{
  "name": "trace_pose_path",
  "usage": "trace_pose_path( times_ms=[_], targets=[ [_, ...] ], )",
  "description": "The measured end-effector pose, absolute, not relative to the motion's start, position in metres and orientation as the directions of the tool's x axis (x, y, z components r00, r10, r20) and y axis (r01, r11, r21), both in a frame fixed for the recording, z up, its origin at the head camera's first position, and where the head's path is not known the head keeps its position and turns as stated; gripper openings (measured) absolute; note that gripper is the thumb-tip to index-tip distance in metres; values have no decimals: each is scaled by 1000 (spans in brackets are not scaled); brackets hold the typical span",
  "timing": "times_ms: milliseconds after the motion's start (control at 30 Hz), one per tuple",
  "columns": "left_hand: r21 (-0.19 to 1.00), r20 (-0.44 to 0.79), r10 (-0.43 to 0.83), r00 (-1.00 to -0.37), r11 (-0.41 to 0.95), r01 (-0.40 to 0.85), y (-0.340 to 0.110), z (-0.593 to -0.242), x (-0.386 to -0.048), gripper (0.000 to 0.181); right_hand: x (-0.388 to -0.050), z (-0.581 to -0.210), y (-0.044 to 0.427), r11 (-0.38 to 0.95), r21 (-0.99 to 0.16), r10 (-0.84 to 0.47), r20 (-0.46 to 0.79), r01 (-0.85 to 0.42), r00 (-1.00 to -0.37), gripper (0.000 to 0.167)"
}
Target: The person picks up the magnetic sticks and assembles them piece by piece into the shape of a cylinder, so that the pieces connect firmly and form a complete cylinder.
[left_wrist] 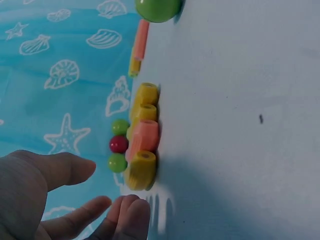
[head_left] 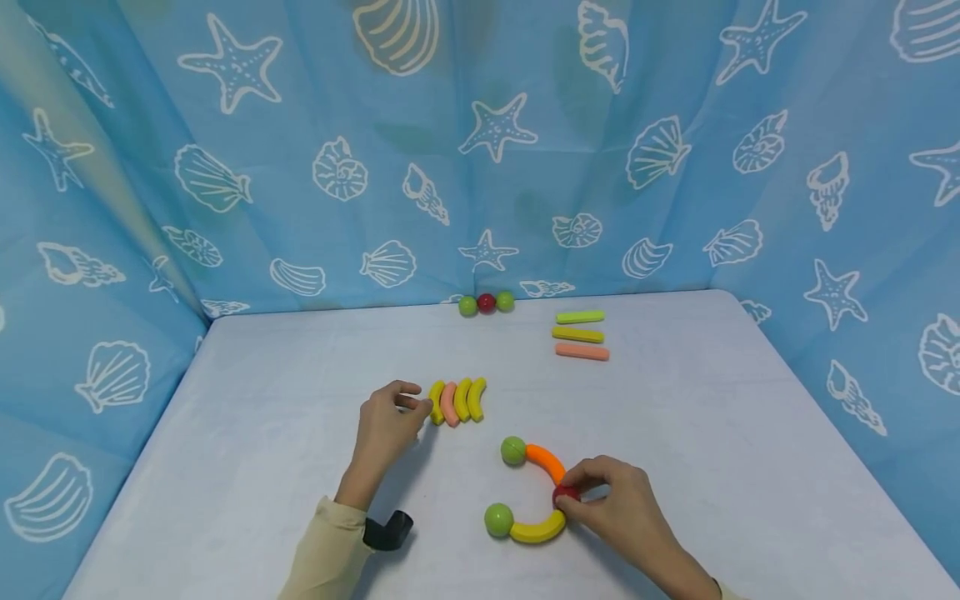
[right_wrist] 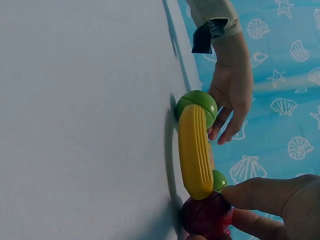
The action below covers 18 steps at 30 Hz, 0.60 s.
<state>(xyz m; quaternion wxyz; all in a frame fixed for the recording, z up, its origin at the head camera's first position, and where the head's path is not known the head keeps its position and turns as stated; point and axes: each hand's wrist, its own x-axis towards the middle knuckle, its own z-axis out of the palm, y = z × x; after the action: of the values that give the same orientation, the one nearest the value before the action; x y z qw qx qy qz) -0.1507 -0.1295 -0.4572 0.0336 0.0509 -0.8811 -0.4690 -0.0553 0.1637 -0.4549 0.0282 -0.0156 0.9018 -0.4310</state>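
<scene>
My right hand (head_left: 628, 510) pinches a red ball (right_wrist: 206, 214) between thumb and fingers. The ball touches one end of a yellow curved stick (head_left: 538, 531), and an orange curved stick (head_left: 546, 460) runs down to it from the other side. At their far ends sit two green balls, one (head_left: 513, 450) by the orange stick and one (head_left: 498, 520) by the yellow; together they form an open curve. My left hand (head_left: 388, 423) hovers beside a row of curved sticks, nearest to its end yellow one (left_wrist: 141, 171). Its thumb and fingers are apart and hold nothing.
Along that row lie a pink curved stick (head_left: 449, 404) and two more yellow ones. Farther back are straight green (head_left: 580, 317), yellow (head_left: 577, 334) and pink (head_left: 582, 352) sticks. A red ball (head_left: 487, 302) sits between two green balls at the white table's (head_left: 300, 358) back edge.
</scene>
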Motion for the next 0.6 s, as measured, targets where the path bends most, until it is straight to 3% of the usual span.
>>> trace_pose_path(
  times_ms=[600],
  targets=[
    [758, -12, -88, -996, 649, -66, -125, -459, -176, 35, -59, -461, 170, 579, -815, -51, -5, -25, -999, 22]
  ],
)
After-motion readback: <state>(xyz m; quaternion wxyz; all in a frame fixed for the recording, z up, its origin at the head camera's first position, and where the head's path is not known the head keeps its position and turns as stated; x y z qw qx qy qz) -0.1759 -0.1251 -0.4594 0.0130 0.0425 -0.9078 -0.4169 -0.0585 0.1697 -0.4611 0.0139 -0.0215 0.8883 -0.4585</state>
